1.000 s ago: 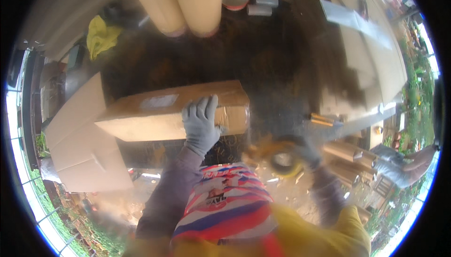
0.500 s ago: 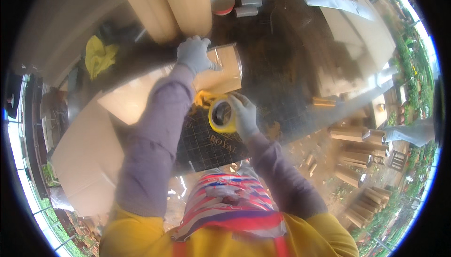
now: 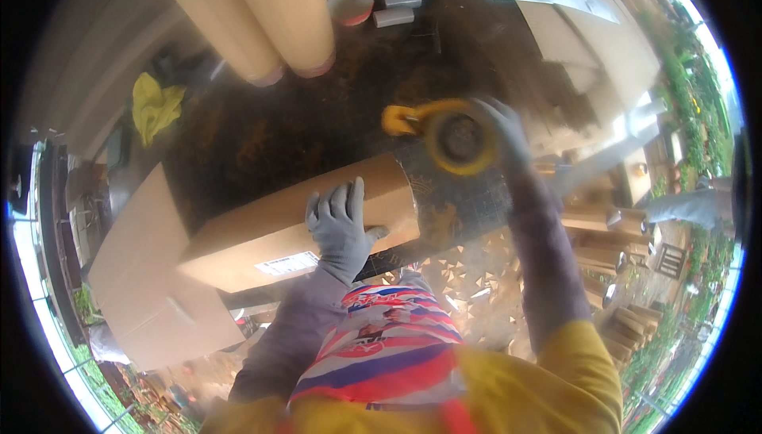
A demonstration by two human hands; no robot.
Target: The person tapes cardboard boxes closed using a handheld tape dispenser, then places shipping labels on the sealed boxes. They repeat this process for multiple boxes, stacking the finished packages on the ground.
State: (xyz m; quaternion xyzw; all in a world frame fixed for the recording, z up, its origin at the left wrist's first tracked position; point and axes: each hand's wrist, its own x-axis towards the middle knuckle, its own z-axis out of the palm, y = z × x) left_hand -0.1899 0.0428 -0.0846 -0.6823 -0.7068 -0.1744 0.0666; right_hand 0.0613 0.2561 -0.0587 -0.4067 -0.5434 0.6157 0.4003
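A long brown cardboard box (image 3: pixel 238 236) lies across the near part of the dark table, with a white printed label (image 3: pixel 287 264) on its near side. My gloved left hand (image 3: pixel 341 232) rests on the box with its fingers stretched over the surface and its thumb apart. Off to the right, my gloved right hand (image 3: pixel 508 134) is closed on a yellow tape dispenser (image 3: pixel 459 166), held raised beyond the right end of the box. Its yellow head points left. Both the dispenser and that hand are blurred by motion.
Two tall brown cardboard tubes (image 3: pixel 290 17) stand at the far left, beside a bowl (image 3: pixel 350 7) and grey rolls (image 3: pixel 394 17). A yellow cloth (image 3: pixel 155 107) and a cardboard sheet (image 3: pixel 159 283) lie left. Flat cardboard (image 3: pixel 603 61) is stacked right. Several boxes (image 3: pixel 595 255) stand beyond the edge.
The box has come nearer to me. My left hand has shifted from its far edge to its near part. My right hand has lifted the tape dispenser away to the right.
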